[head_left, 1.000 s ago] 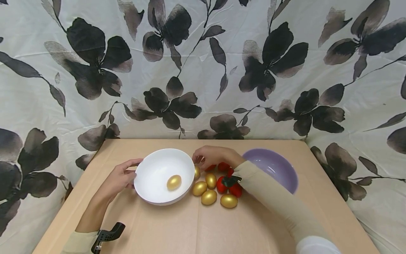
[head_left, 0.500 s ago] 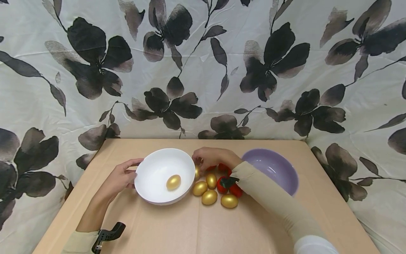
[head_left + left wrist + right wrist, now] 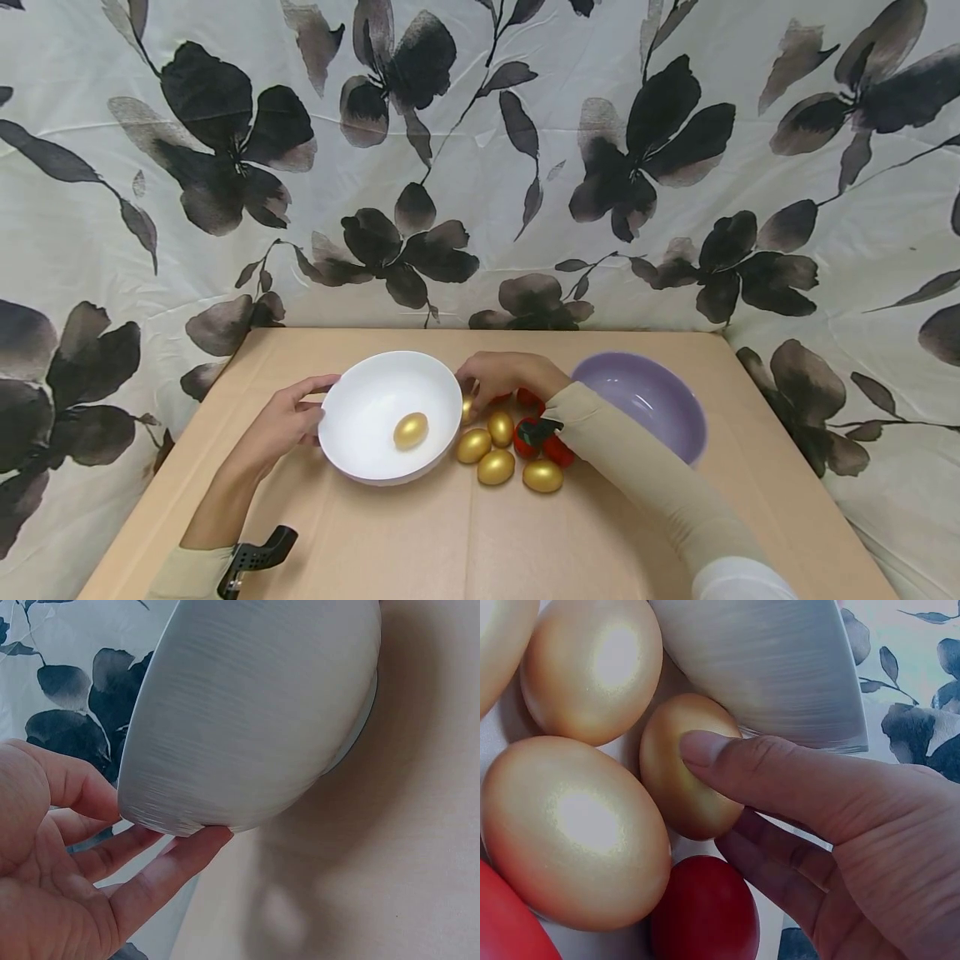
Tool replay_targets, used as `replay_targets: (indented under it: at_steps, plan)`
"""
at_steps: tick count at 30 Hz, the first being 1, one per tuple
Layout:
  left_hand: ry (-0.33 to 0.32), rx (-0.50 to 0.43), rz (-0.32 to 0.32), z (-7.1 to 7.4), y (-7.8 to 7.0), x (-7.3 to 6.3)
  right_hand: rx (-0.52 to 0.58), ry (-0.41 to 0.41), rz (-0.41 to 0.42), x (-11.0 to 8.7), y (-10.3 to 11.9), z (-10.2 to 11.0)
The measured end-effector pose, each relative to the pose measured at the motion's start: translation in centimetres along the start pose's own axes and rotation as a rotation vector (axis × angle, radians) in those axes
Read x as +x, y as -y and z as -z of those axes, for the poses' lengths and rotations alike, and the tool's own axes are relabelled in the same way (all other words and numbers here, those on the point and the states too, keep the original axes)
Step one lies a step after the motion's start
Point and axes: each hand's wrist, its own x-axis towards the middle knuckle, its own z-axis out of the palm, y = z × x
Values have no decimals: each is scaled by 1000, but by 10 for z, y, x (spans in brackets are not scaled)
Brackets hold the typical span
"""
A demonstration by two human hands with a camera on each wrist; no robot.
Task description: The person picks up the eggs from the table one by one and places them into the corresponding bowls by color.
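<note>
My left hand (image 3: 283,419) touches the outer wall of a white bowl (image 3: 352,417) with its fingertips, at the left side near the rim. In the left wrist view the fingers (image 3: 176,870) reach out fairly straight along the bowl's wall (image 3: 247,735). One golden egg (image 3: 410,431) lies inside the bowl. Just right of it, my right hand (image 3: 506,373) pinches another golden egg (image 3: 686,769), with the thumb on top and fingers on its far side. That egg sits close against the bowl's outside. Around it lie several more golden eggs (image 3: 496,467) and red eggs (image 3: 705,907).
A purple bowl (image 3: 667,400) stands at the right, partly behind the right sleeve (image 3: 637,467). More red eggs (image 3: 557,451) lie by the right wrist, partly covered by the dark wrist camera (image 3: 538,431). A floral cloth (image 3: 525,167) hangs behind the wooden table (image 3: 390,542).
The right hand has shifted very slightly down and stays at the golden egg beside the white bowl. The left hand and both bowls hold their places.
</note>
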Motion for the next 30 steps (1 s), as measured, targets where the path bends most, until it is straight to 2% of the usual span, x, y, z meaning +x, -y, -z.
replay_targets:
  at_steps: [11, 15, 30]
  plan:
    - [-2, 0, 4, -1, 1, 0, -13, -13, 5, -5, -3, 4]
    - [-8, 5, 6, 0, 1, 1, -41, -30, 37, -10, -3, 7]
    - [-3, -18, -11, -2, 2, 0, -12, -61, 109, -31, 4, 21]
